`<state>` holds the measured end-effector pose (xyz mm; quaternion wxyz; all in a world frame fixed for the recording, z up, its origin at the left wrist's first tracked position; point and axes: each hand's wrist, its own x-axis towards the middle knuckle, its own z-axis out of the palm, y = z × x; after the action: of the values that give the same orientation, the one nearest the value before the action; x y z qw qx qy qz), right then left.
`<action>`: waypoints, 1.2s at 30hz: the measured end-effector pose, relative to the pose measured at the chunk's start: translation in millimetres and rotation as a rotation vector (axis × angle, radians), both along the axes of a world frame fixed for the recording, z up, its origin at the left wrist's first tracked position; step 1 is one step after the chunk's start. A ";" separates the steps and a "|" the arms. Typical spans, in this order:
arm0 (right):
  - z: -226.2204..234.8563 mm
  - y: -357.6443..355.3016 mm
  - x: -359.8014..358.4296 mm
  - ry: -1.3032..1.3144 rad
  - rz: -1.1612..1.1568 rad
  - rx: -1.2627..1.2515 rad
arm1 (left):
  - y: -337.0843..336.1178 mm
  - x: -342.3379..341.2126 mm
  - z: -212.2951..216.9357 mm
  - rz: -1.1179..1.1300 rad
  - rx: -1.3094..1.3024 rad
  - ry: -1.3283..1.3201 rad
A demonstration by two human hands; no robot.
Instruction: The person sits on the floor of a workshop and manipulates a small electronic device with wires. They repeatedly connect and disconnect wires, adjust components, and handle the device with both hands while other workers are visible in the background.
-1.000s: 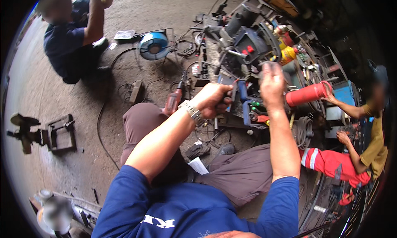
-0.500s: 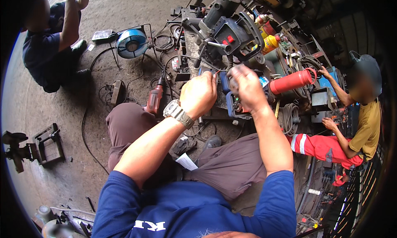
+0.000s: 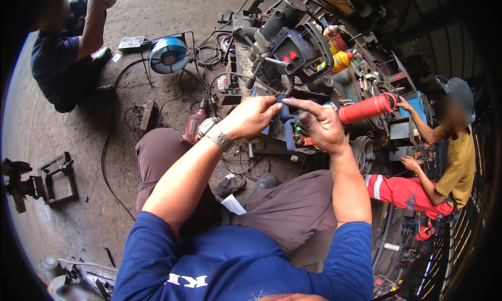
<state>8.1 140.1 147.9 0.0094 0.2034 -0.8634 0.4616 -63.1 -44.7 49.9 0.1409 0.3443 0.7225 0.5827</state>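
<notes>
My left hand [image 3: 252,117], with a watch on its wrist, is closed in a pinch. A tiny red bit shows at its fingertips, too small to name. My right hand [image 3: 325,127] has its index finger stretched toward the left fingertips and its thumb apart; nothing shows in its grasp. Just beyond both hands stands a dark magnetic-base drill [image 3: 293,47] with red switches and a coiled cable. Under the right hand an open blue toolbox [image 3: 292,135] holds green and red items, partly hidden. A red cylinder [image 3: 366,108] lies right of that hand.
A red-brown power drill [image 3: 194,124] stands by my left knee. Farther left are a blue fan [image 3: 168,55], loose cables and a metal frame [image 3: 58,178]. One person [image 3: 68,55] crouches at far left; another in a yellow shirt [image 3: 460,154] works at right. Yellow bottle [image 3: 341,60] behind.
Both hands have come slightly nearer to me. My right hand, blurred before, has turned and now shows its index finger stretched out toward the left fingertips.
</notes>
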 end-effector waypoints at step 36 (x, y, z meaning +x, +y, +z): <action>-31.4 31.9 -6.7 -0.326 -0.340 -0.105 | -7.1 5.7 14.3 -0.051 -0.038 0.049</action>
<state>1.4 171.9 116.5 -0.0419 -0.0225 -0.8503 0.5242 -57.4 -51.8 64.2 0.1447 0.3742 0.7275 0.5566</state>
